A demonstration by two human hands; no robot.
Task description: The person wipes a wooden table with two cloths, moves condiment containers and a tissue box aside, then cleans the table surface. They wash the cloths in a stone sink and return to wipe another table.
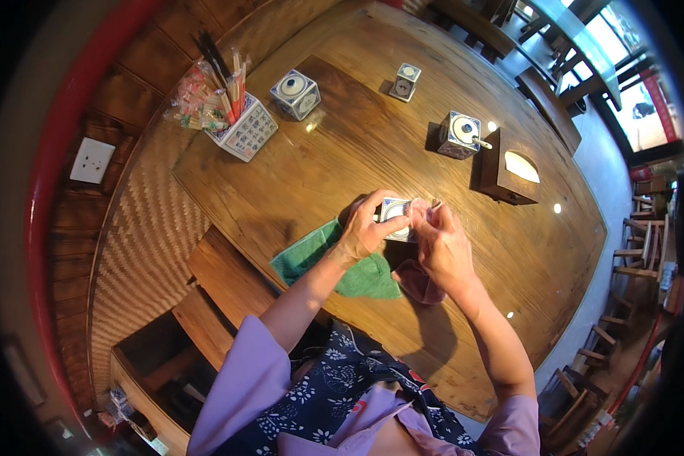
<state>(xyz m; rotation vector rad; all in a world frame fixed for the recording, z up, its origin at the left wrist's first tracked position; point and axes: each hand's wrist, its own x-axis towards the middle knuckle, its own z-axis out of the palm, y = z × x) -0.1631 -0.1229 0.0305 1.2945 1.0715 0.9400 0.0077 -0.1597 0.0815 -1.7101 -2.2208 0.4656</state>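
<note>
A blue-and-white square ceramic jar [395, 208] is in my left hand [362, 232], whose thumb lies across its top. My right hand [446, 245] pinches a pink cloth [418, 212] against the jar's right side. The cloth's lower end hangs below my right hand towards the wooden table [330, 171]. Beneath my left wrist a green cloth [370, 279] lies spread near the table's front edge. My fingers hide much of the jar's sides.
Lidded ceramic jars [295, 94] [460, 134] and a small square ceramic container [406, 81] stand farther back. A wooden tissue box [507, 165] is at right. At left, a ceramic holder [251, 131] carries wrapped chopsticks [236, 85]. A wooden bench [228, 279] borders the table's near left side.
</note>
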